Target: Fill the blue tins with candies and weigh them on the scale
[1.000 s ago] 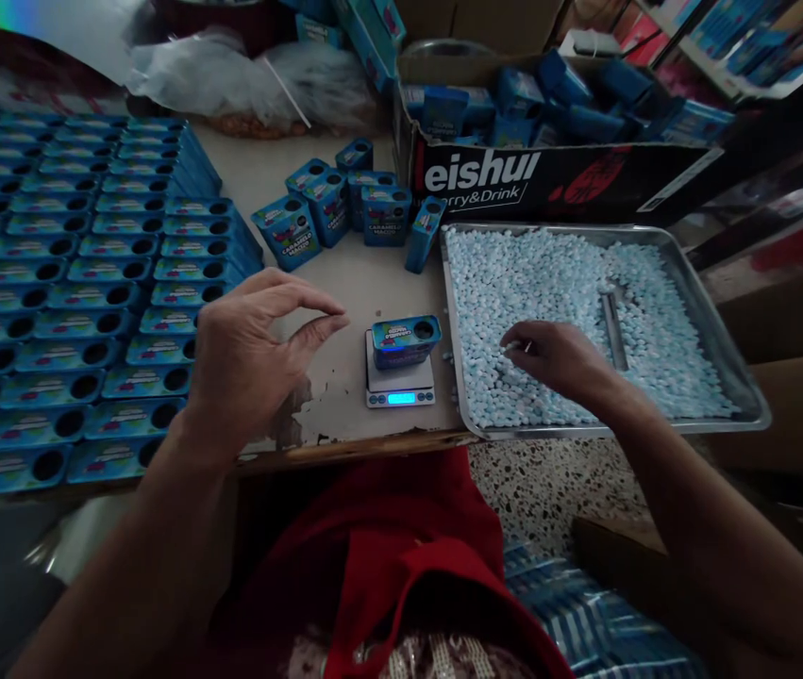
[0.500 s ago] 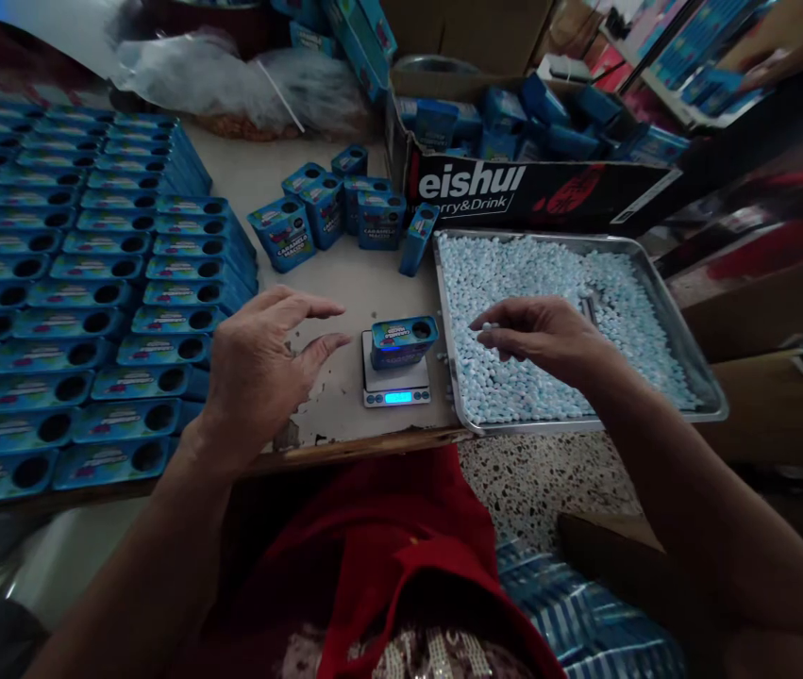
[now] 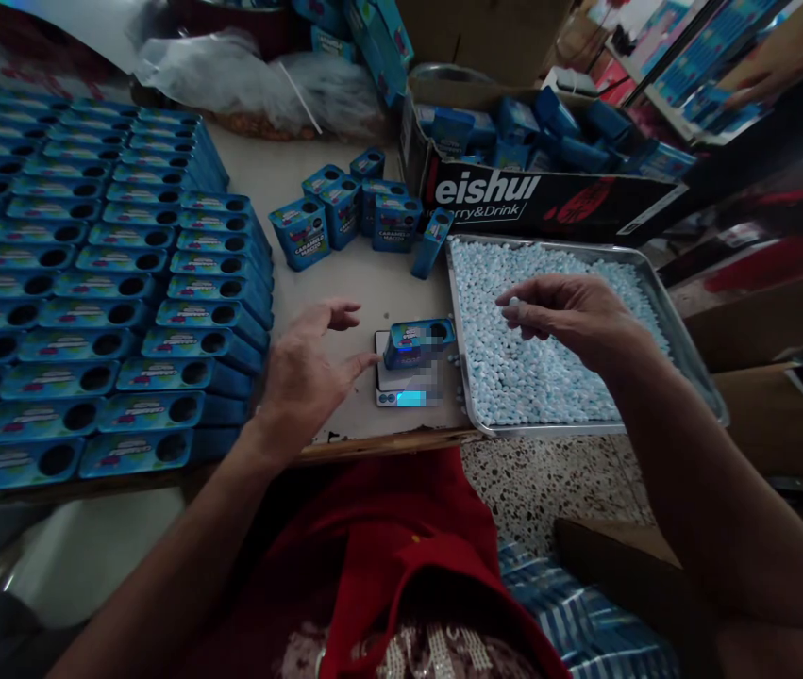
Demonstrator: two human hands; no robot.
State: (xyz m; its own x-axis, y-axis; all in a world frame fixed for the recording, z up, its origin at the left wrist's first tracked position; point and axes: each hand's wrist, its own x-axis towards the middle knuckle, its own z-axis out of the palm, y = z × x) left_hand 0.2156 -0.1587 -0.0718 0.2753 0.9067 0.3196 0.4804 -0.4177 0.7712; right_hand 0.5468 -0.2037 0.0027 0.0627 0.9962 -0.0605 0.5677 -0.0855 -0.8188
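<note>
Pinching a candy (image 3: 512,304), right hand (image 3: 571,316); left hand (image 3: 309,368) open beside "CARAMELO" tin (image 3: 419,341) (on scale).

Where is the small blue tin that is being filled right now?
In the head view the blue tin lies on the small scale at centre, between the left hand and the tray of candies.

The carton (image 3: 549,193) at the worktop's far edge reads "eishui" and "rry&Drink"; an upright tin (image 3: 393,224) reads "CARAMELO MACIZO".
</note>
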